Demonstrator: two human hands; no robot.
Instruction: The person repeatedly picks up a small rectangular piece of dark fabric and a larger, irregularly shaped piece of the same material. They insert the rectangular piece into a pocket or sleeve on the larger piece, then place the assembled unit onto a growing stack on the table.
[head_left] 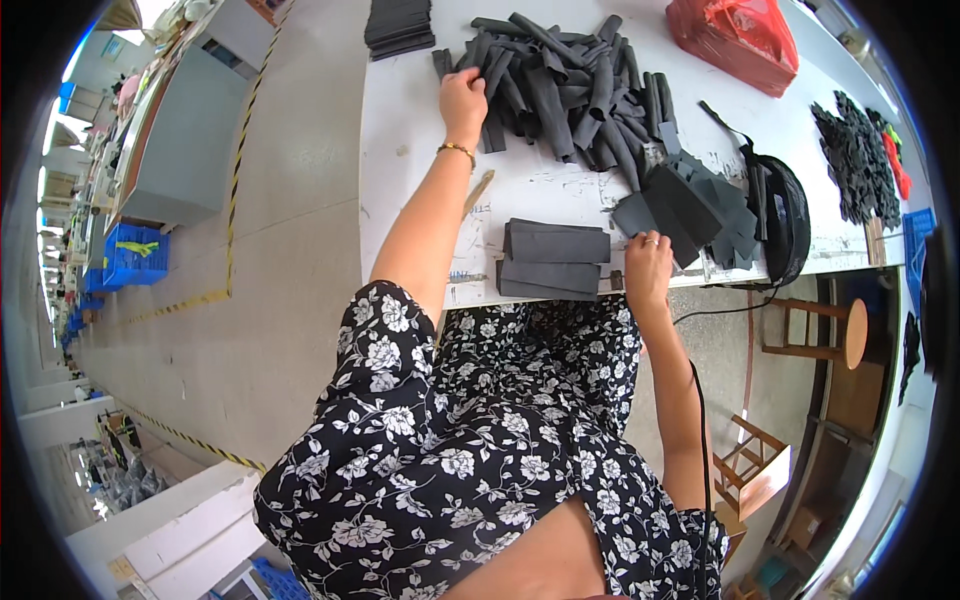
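Note:
My left hand point(464, 105) reaches to the left edge of a heap of black curled fabric pieces point(550, 95). Its fingers are closed on one dark piece there, partly hidden by the hand. My right hand point(648, 268) is low over the table's front edge, fingers bent together beside a spread of flat dark pieces point(690, 205). What it holds, if anything, I cannot make out. Between my hands, near the front edge, two neat stacks of dark grey rectangular pieces point(555, 262) lie one in front of the other.
A black stack point(400, 28) sits at the table's far left, a red plastic bag point(735, 42) at the back. On the right are a black mesh bag point(785, 220) with a strap and cord, and a dark heap point(855, 160). Wooden stools point(820, 332) stand below right.

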